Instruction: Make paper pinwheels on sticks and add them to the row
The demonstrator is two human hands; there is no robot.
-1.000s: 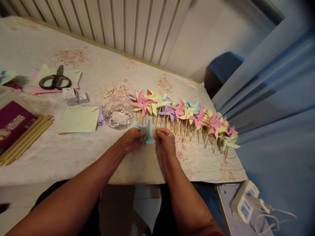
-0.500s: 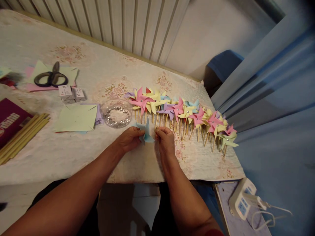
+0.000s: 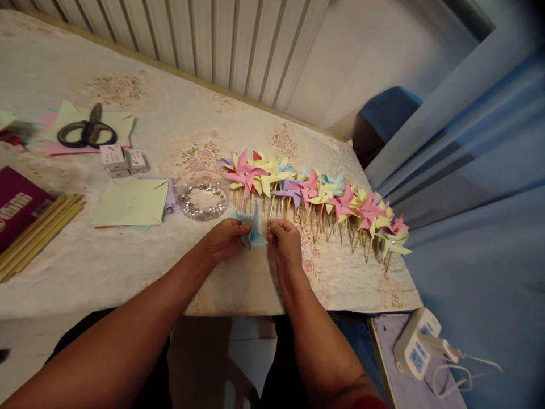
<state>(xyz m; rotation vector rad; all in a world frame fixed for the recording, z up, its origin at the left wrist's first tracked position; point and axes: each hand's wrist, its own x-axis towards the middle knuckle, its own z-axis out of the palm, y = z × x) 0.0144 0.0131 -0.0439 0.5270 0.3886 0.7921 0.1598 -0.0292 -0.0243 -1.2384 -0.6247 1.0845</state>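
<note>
My left hand (image 3: 227, 237) pinches a light-blue paper pinwheel (image 3: 256, 234), its blades curled inward, just above the table near the front. To its right, my right hand (image 3: 286, 236) is closed with thumb and fingertips together; whatever it pinches is too small to make out. A small gap separates its fingertips from the blue paper. Behind both hands lies a row of finished pinwheels (image 3: 309, 188) on thin sticks, in pink, yellow, purple, blue and green. A round clear dish (image 3: 203, 210) with small shiny metal pieces sits beyond my left hand.
Cut paper squares (image 3: 130, 201) lie left of the dish, with two small white boxes (image 3: 123, 159) behind. Black-handled scissors (image 3: 88, 133) rest on more paper. Yellowish sticks (image 3: 42, 236) lie by a purple package (image 3: 19, 207). A power strip (image 3: 418, 343) stands lower right, beside a blue curtain (image 3: 477, 238).
Both hands and the blue pinwheel keep almost the same places. The view has shifted very slightly.
</note>
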